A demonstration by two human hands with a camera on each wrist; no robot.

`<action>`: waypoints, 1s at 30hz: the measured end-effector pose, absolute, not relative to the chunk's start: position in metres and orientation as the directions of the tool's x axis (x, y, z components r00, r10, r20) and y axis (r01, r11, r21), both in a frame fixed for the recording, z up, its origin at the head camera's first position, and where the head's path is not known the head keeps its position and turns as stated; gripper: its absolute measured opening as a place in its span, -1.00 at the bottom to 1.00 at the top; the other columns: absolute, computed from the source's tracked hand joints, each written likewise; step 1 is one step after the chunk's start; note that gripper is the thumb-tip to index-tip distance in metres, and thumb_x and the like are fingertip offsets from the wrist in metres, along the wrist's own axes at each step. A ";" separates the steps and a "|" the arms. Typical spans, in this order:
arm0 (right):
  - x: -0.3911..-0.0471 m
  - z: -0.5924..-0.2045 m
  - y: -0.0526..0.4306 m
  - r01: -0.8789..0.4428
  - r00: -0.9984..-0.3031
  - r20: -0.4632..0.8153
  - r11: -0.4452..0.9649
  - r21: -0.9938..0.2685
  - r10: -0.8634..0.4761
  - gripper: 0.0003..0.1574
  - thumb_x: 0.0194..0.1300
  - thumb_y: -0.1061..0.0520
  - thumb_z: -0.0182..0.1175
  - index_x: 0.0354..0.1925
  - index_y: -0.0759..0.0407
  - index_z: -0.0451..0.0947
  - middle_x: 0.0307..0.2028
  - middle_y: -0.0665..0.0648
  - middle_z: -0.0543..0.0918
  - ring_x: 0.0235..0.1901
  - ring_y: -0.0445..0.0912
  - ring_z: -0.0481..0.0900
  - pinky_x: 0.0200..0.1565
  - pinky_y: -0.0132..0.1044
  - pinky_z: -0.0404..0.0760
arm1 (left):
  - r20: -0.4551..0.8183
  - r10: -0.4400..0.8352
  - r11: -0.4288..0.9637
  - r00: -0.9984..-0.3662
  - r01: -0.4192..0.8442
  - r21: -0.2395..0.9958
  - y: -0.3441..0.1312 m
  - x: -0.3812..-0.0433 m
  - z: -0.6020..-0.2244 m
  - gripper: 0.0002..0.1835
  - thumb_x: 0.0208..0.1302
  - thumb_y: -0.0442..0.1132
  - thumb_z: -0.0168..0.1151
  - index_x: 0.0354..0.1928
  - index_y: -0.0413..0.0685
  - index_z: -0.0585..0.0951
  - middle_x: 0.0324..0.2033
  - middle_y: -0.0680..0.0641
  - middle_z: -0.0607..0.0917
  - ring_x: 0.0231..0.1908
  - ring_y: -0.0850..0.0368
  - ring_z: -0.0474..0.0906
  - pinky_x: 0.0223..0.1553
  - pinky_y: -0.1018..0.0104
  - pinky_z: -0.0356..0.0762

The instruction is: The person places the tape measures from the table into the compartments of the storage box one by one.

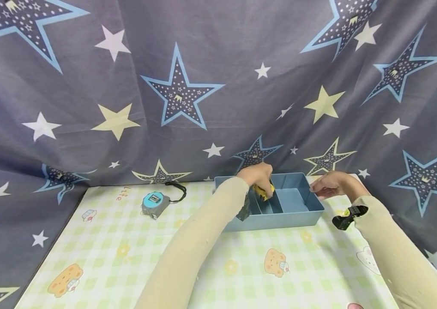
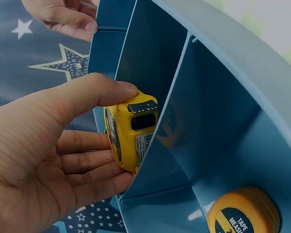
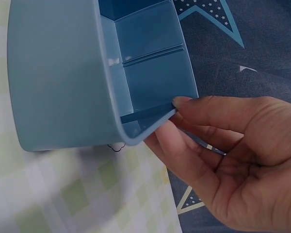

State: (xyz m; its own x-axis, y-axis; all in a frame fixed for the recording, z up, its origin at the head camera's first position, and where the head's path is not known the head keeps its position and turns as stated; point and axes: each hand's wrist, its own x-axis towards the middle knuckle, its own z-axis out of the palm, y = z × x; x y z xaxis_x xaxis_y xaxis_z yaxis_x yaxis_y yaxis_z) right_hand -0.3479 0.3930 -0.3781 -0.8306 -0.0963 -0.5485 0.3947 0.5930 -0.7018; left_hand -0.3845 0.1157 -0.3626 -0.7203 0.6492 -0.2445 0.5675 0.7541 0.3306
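My left hand (image 1: 257, 175) grips a yellow tape measure (image 2: 127, 133) between thumb and fingers, holding it inside a blue divided box (image 1: 276, 221). The tape measure sits against a thin divider of the box. Another yellow-orange tape measure (image 2: 245, 213), with a dark label, lies in a neighbouring compartment; the left arm hides it in the head view. At the box's right end, my right hand (image 3: 233, 145) pinches the rim with the thumb on top and fingers outside. The right-hand compartment (image 1: 293, 201) holds nothing visible.
A grey tape measure (image 1: 155, 204) with a turquoise face and black wrist strap (image 1: 179, 191) lies on the table left of the box. A green checked cloth (image 1: 241, 274) covers the table. A star-patterned curtain (image 1: 203, 141) hangs right behind the box.
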 end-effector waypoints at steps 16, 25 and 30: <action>-0.349 -0.379 0.391 0.400 -0.835 -0.545 0.592 -0.699 -0.080 -0.43 0.37 0.28 0.22 0.25 0.58 0.42 -0.31 -0.04 0.72 -0.30 -0.22 0.65 -0.11 -0.31 0.74 | -0.247 0.640 0.763 -0.727 0.565 0.314 0.116 -0.386 -0.366 -0.67 0.04 -0.10 0.56 -0.37 -0.08 0.57 -0.49 0.02 0.61 -0.48 0.17 0.54 -0.50 0.38 0.54; -0.349 -0.377 0.390 0.392 -0.840 -0.537 0.603 -0.695 -0.073 -0.43 0.37 0.28 0.22 0.24 0.58 0.43 -0.32 -0.04 0.73 -0.31 -0.23 0.66 -0.12 -0.32 0.74 | -0.265 0.633 0.768 -0.728 0.548 0.331 0.119 -0.390 -0.365 -0.63 0.03 -0.10 0.57 -0.30 -0.09 0.55 -0.41 -0.01 0.62 -0.39 0.13 0.59 -0.47 0.38 0.58; -0.347 -0.378 0.391 0.393 -0.838 -0.539 0.589 -0.706 -0.087 -0.47 0.37 0.29 0.21 0.22 0.57 0.44 -0.34 -0.04 0.72 -0.30 -0.22 0.65 -0.12 -0.32 0.74 | -0.290 0.616 0.783 -0.732 0.529 0.329 0.120 -0.391 -0.366 -0.61 0.05 -0.08 0.55 -0.24 -0.09 0.54 -0.36 -0.01 0.63 -0.30 0.08 0.65 -0.45 0.36 0.60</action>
